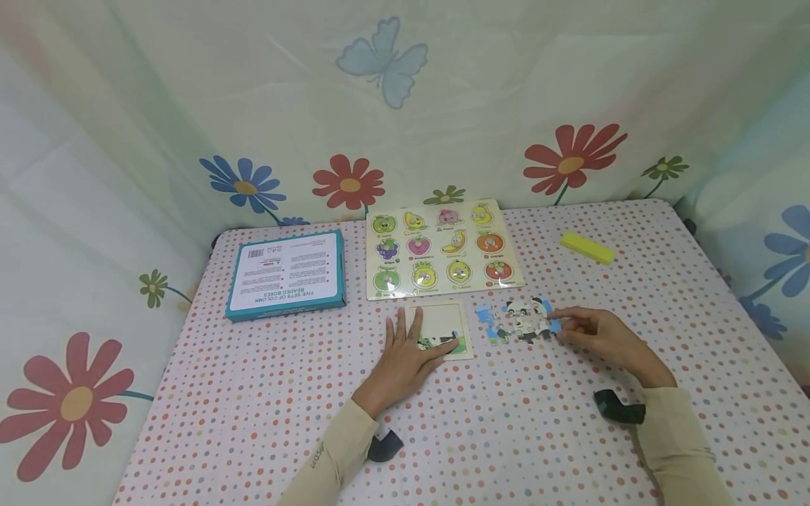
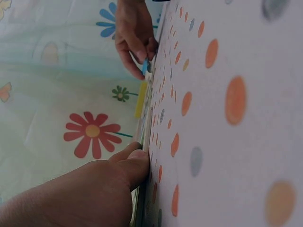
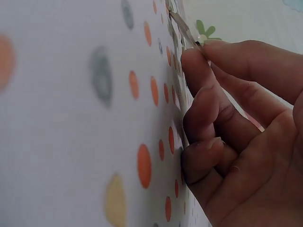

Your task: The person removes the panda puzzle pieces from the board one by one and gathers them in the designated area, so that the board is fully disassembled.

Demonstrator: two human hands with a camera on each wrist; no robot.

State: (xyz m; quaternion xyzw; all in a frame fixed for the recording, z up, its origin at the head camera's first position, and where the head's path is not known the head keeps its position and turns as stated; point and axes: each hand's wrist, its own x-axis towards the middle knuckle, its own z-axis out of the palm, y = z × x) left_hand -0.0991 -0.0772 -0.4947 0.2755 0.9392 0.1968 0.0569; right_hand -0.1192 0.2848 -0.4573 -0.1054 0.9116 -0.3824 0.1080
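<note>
Inside the square tray (image 1: 439, 320), puzzle pieces (image 1: 462, 343) occupy the near side.

Soft, even light is washing over the head view, with small glints flashing on the fruit board (image 1: 441, 263); out at the edges, the curtain (image 1: 190, 70) is looking stretched. Over on the left wrist, the picture is running dimmer, and the nearest dots (image 2: 281, 203) are blurring. On the right wrist, shadow is darkening the surface (image 3: 57, 142) beside the hand (image 3: 248, 132), and close dots are sitting out of focus.
</note>
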